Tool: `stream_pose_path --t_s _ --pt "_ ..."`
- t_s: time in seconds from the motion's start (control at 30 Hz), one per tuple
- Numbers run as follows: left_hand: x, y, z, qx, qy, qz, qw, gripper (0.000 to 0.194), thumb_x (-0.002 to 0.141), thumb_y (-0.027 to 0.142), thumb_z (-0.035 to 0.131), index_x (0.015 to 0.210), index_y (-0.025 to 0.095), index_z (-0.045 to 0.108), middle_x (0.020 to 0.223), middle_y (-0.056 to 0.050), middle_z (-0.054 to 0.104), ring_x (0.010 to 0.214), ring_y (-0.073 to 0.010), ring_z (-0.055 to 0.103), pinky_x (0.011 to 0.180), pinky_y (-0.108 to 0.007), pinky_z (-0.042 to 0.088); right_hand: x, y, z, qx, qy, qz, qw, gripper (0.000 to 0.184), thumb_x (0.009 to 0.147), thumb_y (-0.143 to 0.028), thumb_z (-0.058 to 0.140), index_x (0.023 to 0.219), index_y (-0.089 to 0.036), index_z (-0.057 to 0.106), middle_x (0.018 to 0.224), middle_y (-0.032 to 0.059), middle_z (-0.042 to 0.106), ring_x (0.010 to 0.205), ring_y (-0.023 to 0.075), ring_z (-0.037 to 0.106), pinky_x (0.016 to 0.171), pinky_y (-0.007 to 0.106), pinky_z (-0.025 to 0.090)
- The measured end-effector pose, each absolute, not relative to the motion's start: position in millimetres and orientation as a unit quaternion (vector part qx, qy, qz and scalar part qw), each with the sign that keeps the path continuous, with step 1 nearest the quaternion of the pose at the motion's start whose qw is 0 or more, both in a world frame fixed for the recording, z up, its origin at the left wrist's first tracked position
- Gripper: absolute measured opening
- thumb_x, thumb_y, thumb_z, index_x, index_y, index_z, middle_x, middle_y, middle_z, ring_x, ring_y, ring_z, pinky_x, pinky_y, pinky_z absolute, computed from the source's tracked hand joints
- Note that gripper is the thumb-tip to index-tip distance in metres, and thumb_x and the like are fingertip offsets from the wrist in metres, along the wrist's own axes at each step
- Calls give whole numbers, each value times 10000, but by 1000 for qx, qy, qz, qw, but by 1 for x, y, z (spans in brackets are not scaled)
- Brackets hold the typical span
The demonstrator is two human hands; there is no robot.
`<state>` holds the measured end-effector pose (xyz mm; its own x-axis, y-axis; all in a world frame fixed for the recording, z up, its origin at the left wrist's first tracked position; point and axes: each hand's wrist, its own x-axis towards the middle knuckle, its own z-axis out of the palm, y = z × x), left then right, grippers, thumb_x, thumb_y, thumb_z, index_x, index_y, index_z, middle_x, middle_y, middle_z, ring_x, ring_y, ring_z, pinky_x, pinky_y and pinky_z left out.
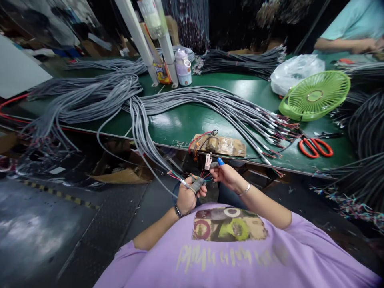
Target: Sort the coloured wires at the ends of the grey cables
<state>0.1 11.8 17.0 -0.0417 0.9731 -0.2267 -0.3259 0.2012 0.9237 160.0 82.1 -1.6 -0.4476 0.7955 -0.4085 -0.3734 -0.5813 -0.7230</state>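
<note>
My left hand [187, 197] is closed around the end of a grey cable [183, 182], just above my lap. Thin coloured wires [202, 175] fan out from that end toward my other hand. Grey wrapping covers a finger of the left hand. My right hand [226, 176] is pinched close to the wire tips, a blue cover on its thumb; what lies between its fingers is too small to make out. Just above those fingers is a pale pink clip [208, 161], by the board [223, 145] with a brown lump and wires at the table edge.
Long grey cable bundles [99, 94] cover the green table [168, 124], some hanging over its front edge. Orange-handled scissors [315, 147], a green fan [315, 96], a plastic bag [297, 74] and a bottle [183, 68] stand around. A co-worker's arm [345, 45] shows at the far right.
</note>
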Motion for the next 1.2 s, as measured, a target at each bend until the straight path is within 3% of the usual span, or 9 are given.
stream_pose_path --t_s 0.13,0.33,0.57,0.77,1.03,1.2 --pt "5 15 20 351 464 525 622 311 728 428 698 698 140 586 539 -7 637 388 -75 545 354 -159 297 149 91 6 -318 -319 821 350 458 725 -593 648 816 -144 647 702 13 595 515 68 452 487 205 402" --pt "11 22 24 345 470 524 621 303 726 422 696 708 136 599 530 -11 637 387 -83 554 351 -159 289 138 86 6 -415 -439 643 471 509 723 -651 601 660 -146 619 540 -13 519 484 79 403 482 223 323" --pt "11 25 17 338 476 520 623 295 727 409 696 697 135 590 534 -12 638 393 -78 551 355 -160 294 130 97 -1 -306 -247 815 425 491 750 -648 589 767 -159 642 651 8 586 514 85 473 492 216 424" --pt "11 25 14 357 479 503 625 312 735 425 691 689 137 580 529 -10 635 388 -77 551 347 -156 287 127 98 1 -307 -192 822 440 435 786 -587 596 759 -155 636 641 5 593 500 79 487 459 193 428" --pt "8 17 17 369 473 507 618 318 724 436 699 688 139 591 536 -11 642 389 -82 555 347 -161 300 138 91 11 -286 -197 857 380 591 860 -661 385 837 -134 651 690 41 619 542 99 542 520 223 465" --pt "7 12 16 363 474 526 606 310 728 433 699 708 142 595 560 -13 654 402 -82 566 353 -160 318 142 93 14 -281 -204 857 380 381 861 -510 539 888 -148 653 695 17 619 561 93 537 549 220 473"
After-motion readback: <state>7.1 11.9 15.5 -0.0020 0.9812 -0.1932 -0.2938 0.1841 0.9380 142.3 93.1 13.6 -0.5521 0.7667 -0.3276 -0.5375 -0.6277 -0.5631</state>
